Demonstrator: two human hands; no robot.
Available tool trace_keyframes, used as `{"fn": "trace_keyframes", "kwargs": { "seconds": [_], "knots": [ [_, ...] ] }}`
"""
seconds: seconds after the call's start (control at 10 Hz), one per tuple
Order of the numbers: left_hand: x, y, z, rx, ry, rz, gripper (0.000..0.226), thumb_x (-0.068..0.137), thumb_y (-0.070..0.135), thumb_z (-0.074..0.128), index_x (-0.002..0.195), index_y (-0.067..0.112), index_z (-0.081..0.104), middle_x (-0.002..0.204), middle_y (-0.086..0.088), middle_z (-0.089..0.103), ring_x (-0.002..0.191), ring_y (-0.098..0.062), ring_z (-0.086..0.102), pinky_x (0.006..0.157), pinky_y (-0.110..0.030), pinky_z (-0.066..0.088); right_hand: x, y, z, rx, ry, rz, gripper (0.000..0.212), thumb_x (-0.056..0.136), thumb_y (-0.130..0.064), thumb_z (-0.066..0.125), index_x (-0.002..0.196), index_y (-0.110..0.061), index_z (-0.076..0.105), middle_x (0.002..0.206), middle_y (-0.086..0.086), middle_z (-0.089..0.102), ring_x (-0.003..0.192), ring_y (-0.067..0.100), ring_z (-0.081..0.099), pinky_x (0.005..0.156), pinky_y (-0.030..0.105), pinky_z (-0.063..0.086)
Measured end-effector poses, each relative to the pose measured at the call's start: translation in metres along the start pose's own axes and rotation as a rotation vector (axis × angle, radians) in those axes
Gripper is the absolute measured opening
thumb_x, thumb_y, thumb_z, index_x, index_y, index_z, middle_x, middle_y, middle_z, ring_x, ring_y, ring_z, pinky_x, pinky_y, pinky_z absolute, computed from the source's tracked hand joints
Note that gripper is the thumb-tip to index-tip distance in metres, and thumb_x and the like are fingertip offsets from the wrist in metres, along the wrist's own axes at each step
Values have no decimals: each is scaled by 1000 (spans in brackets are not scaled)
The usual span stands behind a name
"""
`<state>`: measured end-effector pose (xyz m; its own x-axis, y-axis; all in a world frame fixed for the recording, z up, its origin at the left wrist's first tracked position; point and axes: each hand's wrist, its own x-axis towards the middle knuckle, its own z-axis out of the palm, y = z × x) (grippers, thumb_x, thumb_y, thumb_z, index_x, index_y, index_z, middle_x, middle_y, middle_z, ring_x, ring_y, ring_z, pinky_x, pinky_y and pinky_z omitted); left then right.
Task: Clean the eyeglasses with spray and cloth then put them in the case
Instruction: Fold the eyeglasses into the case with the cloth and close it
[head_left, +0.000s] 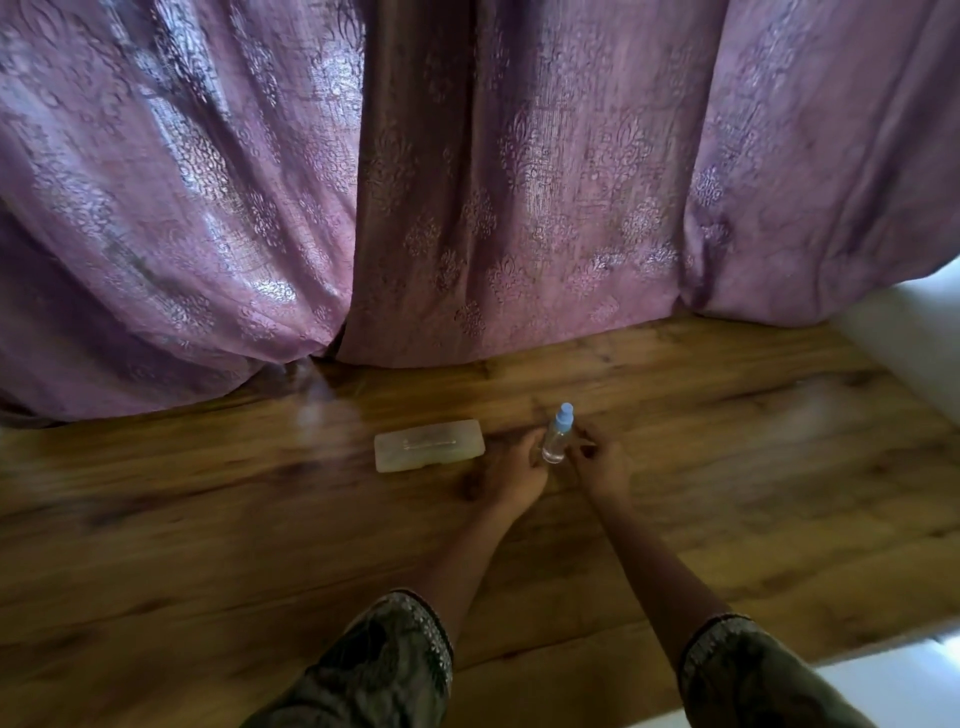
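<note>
Wooden table (208, 545): both hands, left (514, 475) and right (602, 470), half-curled beside upright spray bottle (557, 436); grip unclear

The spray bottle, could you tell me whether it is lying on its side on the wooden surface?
No, the spray bottle stands upright on the wooden surface, blue cap uppermost, between the two hands.

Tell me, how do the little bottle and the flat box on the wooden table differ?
The spray bottle stands upright; the case lies flat. The bottle is clear with a blue cap; the case is cloudy whitish all over. The left hand and right hand flank the bottle, while the case sits alone. Both rest on the table.
</note>
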<state>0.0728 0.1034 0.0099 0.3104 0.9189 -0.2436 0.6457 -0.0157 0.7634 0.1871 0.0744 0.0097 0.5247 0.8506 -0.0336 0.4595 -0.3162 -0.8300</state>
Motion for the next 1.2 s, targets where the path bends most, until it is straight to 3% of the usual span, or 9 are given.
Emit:
{"fn": "trace_keyframes", "kwargs": {
  "seconds": [0.2, 0.4, 0.6, 0.9, 1.2],
  "knots": [
    [0, -1, 1, -60, 30, 33, 50, 84, 13, 49, 131, 30, 47, 130, -5, 57, 121, -24, 50, 103, -40, 41, 7, 0, 5, 49, -22, -27, 36, 79, 2, 59, 113, -9, 62, 102, 9, 69, 97, 24, 64, 80, 28, 46],
    [2, -6, -15, -65, 84, 31, 57, 81, 6, 47, 135, 26, 43, 133, -9, 51, 123, -28, 43, 104, -43, 38, 15, -19, 15, 35, -40, -72, 41, 80, 2, 58, 119, -12, 60, 104, 9, 69, 95, 20, 64, 63, 13, 37],
    [3, -15, -37, -48, 145, -11, 60, 80, -1, 47, 136, 20, 42, 133, -10, 51, 122, -29, 44, 105, -43, 37, 17, -35, 35, 15, -125, -68, 44, 82, 2, 55, 123, -14, 58, 109, 10, 68, 87, 12, 58, 70, 19, 39],
    [-3, -20, -44, 21, 137, -29, 61, 80, -1, 46, 137, 19, 39, 128, -13, 54, 120, -32, 43, 102, -44, 37, 17, -38, 48, 17, -174, -77, 46, 82, 4, 55, 125, -13, 57, 113, 14, 67, 100, 23, 63, 82, 26, 48],
    [-16, -15, -51, -22, 252, -5, 51, 85, 2, 46, 133, 18, 45, 131, -8, 54, 122, -28, 44, 101, -39, 39, 8, -42, 42, 48, -99, -40, 50, 81, 4, 56, 129, -11, 50, 106, 14, 67, 91, 21, 61, 75, 25, 45]
  ]
}}
